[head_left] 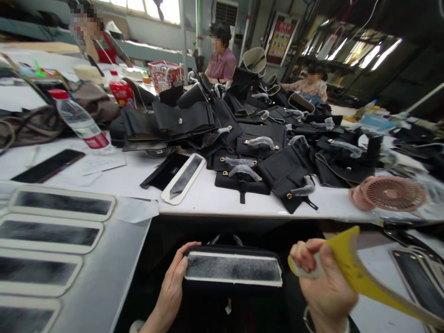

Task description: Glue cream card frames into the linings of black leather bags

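A black bag part (236,291) is at the bottom centre, with a white-edged panel (234,268), grey and black in the middle, lying along its top. My left hand (173,280) is closed on the bag part's left end, its thumb by the panel's corner. To the right of the bag, apart from it, my right hand (322,277) is wrapped round a yellow strip (364,277), which curves away to the lower right. A handle loop rises behind the bag's far edge.
Several similar panels (62,203) lie at the left. Black bags (260,143) are heaped on the white table (194,208), near a bottle (81,122), a phone (48,165) and a pink fan (391,193). More panels (416,277) lie right. Three people (222,62) sit beyond.
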`<state>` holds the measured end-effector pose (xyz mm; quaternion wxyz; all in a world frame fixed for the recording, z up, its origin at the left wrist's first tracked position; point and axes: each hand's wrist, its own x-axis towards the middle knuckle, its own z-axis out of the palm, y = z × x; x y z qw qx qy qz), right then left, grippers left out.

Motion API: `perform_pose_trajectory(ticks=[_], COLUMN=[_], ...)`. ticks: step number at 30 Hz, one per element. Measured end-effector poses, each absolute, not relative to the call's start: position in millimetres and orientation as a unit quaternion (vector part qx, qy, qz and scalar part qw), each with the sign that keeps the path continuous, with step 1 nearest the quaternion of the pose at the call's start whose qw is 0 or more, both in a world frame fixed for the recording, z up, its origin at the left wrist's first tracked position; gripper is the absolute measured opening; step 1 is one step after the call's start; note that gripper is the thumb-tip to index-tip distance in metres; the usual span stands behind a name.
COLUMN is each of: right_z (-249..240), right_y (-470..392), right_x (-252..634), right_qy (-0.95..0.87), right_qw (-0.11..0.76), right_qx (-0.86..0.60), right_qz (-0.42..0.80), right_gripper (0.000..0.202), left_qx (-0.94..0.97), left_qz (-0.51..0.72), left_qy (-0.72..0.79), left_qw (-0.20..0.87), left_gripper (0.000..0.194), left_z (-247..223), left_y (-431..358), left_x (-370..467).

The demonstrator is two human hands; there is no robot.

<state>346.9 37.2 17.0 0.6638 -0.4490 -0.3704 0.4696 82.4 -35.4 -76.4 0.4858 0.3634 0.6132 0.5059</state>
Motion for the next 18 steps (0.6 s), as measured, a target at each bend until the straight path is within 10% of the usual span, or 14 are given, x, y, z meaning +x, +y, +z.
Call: perform_pose_trajectory(ticks=[18], right_z=[-4], right_y=[80], right_x=[353], right_qy=[-0.494], right_qw=[0.49], right_qx=[-0.517], right_qz=[0.499], right_gripper=[0.032], left_qx=[0.347], left_qz=[0.505], left_qy=[0.584], left_qw=[0.532], left_gripper=[0.045], left_z=[-69], left_y=[-38], left_x=[81])
